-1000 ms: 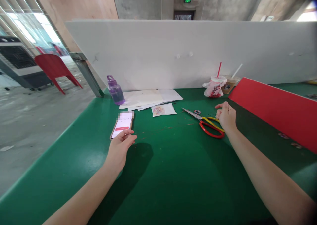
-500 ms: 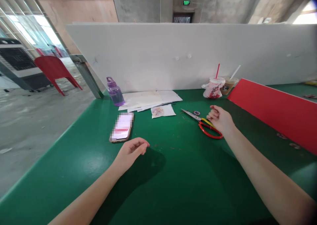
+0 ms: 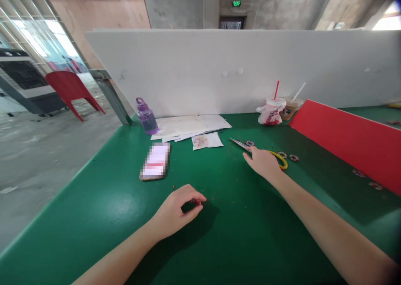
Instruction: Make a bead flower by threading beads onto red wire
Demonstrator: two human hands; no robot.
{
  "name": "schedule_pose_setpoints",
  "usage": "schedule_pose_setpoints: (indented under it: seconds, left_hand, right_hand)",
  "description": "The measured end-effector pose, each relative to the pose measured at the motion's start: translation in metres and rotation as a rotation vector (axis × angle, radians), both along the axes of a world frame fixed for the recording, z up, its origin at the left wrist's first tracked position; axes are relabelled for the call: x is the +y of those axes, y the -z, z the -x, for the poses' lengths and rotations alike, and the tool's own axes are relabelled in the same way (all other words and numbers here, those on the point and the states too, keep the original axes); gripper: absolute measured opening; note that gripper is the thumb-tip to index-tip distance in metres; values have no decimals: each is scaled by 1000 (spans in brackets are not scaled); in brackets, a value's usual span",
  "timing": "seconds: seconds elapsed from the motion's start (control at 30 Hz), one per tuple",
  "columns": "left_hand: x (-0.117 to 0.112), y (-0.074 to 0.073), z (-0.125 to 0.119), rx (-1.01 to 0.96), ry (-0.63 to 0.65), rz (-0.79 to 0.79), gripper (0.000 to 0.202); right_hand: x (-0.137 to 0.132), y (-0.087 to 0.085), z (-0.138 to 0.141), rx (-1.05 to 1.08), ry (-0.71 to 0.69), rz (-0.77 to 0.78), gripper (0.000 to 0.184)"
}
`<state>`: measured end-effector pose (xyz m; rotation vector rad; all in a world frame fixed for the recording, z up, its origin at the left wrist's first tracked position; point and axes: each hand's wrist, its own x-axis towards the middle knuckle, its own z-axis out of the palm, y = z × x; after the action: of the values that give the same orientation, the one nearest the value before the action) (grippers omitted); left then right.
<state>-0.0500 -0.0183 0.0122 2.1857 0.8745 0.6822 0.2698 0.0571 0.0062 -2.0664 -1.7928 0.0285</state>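
Note:
My left hand point(image 3: 180, 209) hovers low over the green table, thumb and fingertips pinched together. Something small, dark and reddish shows inside the curl, too small to name. My right hand point(image 3: 265, 163) lies over the middle of a pair of scissors point(image 3: 239, 143), with thumb and fingers closing around it near the pivot. The blades point to the far left, and a yellow handle loop sticks out behind the hand; most of the red loop is hidden. Beside the blades is a small round patterned piece point(image 3: 249, 143). Two similar pieces point(image 3: 293, 157) lie right of the handles.
A phone point(image 3: 156, 161) lies at the left, near a purple bottle point(image 3: 147, 118) and white sheets point(image 3: 188, 124). A small white packet point(image 3: 207, 141) is in front of them. Drink cups point(image 3: 271, 111) stand at the back, beside a leaning red board point(image 3: 341, 141). A white panel point(image 3: 194, 72) closes the far side.
My right hand has moved left and down from above the handles onto the scissors. My left hand has shifted right and nearer to me. Two round pieces by the handles have come into view.

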Motion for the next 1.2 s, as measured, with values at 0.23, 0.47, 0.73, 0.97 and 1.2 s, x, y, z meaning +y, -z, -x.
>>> schedule_pose_setpoints:
  seconds: [0.23,0.47,0.73,0.97,1.2]
  left_hand:
    - [-1,8,-3,96,5,-197,19]
    - [-1,5,-2,125,-145,-259,19]
    - [-6,-1,-1,-102,-236,-146,22]
    - [-8,-8,2,-186,-85,-72,29]
    - [-10,-6,1,-304,-110,215,25]
  right_hand:
    - [-2,0,3,-127,-58,-82,31]
    - [-28,-24,40,-317,-236,-345,25]
    - [-64,-18,91,-564,-645,-463,29]
    - [-72,-13,100,-616,-734,-477,35]
    - [-82,-14,111,-625,-767,-473,40]
